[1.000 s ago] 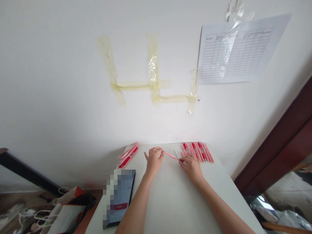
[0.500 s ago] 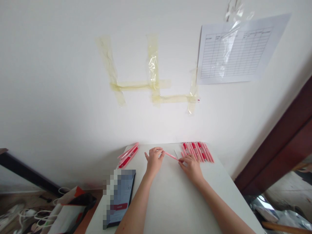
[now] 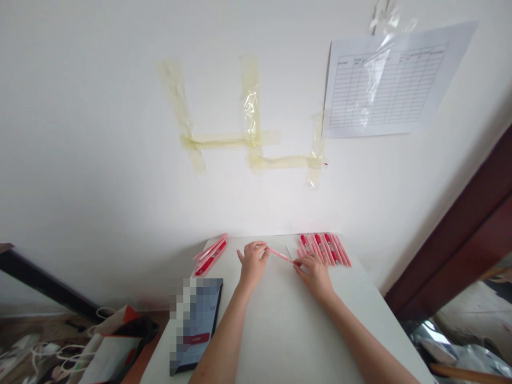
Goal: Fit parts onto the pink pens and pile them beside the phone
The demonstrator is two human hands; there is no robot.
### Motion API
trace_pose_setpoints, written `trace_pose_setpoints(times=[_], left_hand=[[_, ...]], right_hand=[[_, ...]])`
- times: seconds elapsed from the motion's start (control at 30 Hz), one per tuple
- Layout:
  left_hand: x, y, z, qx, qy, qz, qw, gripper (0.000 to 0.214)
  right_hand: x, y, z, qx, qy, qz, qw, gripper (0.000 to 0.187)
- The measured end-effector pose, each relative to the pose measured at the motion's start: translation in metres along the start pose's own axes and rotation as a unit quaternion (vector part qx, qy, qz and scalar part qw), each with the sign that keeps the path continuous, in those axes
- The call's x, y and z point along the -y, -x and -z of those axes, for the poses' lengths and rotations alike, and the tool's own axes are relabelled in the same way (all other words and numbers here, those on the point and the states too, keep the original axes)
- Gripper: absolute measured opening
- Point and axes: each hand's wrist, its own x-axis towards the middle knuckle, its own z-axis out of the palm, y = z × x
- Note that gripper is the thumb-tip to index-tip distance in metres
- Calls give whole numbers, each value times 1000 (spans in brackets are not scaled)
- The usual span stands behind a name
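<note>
Pen (image 3: 280,254), pink and slim, is held aslant at the lower centre of the frame, one end pinched by the left hand (image 3: 253,263), the other by the right hand (image 3: 315,274). Just beside it, a stick (image 3: 289,251) is seen. Further right, a row (image 3: 328,248) of pens is laid; at lower left, a pile (image 3: 212,260) and a tablet (image 3: 206,314).

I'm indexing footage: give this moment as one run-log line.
left hand: holds one end of pink rod; right hand: at other end; white stick: near rod; pen row: by right hand; pen pile: left of left hand
</note>
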Motion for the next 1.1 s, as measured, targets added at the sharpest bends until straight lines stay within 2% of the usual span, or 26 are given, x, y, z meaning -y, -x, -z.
trace_pose_setpoints(times=[1.1], left_hand=[[0, 0, 0, 3, -1, -2, 1000, 18]], right_hand=[[0, 1, 0, -16, 12, -7, 1000, 21]])
